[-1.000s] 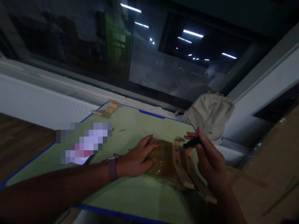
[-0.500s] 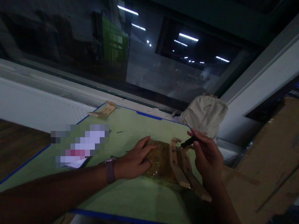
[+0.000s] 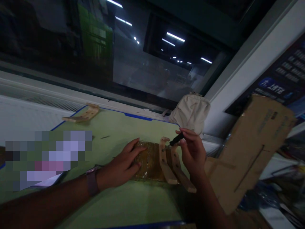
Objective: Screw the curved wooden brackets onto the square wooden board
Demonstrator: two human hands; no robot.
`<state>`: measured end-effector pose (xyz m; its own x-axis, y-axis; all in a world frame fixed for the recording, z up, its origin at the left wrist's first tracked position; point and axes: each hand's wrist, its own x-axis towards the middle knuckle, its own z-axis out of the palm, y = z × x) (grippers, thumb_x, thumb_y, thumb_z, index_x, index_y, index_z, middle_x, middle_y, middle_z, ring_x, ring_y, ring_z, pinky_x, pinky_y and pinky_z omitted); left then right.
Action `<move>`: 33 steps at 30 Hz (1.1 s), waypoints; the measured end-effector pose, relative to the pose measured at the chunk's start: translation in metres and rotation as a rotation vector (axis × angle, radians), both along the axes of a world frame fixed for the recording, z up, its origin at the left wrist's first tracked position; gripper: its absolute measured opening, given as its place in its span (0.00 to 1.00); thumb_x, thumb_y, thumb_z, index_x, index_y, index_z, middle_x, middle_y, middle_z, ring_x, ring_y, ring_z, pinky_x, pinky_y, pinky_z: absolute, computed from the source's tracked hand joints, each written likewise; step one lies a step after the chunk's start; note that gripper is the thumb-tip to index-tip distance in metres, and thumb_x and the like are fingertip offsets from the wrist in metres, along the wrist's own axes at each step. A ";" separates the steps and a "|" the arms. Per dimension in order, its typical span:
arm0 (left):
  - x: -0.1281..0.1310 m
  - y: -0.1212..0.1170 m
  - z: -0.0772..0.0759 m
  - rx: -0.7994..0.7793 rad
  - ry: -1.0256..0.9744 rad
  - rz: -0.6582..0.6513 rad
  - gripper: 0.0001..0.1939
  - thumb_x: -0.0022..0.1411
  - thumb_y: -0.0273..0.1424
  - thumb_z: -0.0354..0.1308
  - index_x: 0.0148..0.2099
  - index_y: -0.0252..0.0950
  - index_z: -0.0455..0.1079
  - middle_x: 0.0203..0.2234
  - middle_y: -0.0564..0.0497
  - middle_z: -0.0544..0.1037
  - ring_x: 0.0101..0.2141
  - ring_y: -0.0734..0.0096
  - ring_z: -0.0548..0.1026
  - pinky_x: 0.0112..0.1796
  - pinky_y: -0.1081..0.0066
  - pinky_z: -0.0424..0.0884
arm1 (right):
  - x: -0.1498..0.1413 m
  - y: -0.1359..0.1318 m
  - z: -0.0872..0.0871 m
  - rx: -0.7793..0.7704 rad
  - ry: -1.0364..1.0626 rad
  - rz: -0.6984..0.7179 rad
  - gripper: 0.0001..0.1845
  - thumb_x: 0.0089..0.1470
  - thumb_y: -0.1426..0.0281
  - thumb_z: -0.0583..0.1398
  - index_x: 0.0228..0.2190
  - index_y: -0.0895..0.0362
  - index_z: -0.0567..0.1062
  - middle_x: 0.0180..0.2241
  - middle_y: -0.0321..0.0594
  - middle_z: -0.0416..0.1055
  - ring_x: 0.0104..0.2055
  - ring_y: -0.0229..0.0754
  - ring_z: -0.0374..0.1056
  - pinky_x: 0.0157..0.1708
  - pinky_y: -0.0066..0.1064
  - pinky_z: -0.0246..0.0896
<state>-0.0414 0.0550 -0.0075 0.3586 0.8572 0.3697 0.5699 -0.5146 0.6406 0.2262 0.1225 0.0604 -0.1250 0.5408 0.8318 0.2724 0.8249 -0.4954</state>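
My left hand rests with fingers spread on a flat brown, tape-wrapped block, pressing its left part against the green tabletop. Across the block's right end lie two curved wooden pieces with holes: a left wooden piece and a right wooden piece. My right hand is closed around a small screwdriver with a black handle. Its thin, greyish tip points down and left, close to the upper hole of the left piece; I cannot tell whether it is inside.
Another curved wooden piece sits at the table's far left corner. A thin dark rod lies on the green tabletop. Beyond the far edge are a beige backpack and window. A cardboard sheet stands at right.
The view has turned to the right, so everything sits further left and more of the cardboard shows. My hands keep the same hold, with the screwdriver still at the left wooden piece.
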 end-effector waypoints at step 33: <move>-0.002 0.001 -0.003 0.012 0.003 -0.007 0.24 0.72 0.30 0.46 0.68 0.40 0.58 0.71 0.42 0.47 0.70 0.49 0.51 0.64 0.50 0.58 | -0.010 -0.007 0.005 -0.171 0.021 0.212 0.11 0.65 0.70 0.57 0.49 0.50 0.70 0.52 0.45 0.74 0.51 0.44 0.76 0.52 0.46 0.73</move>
<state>-0.0434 0.0555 -0.0105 0.3657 0.8500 0.3791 0.5682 -0.5265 0.6325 0.2159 0.1160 0.0653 -0.2342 0.6371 0.7343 0.0908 0.7663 -0.6360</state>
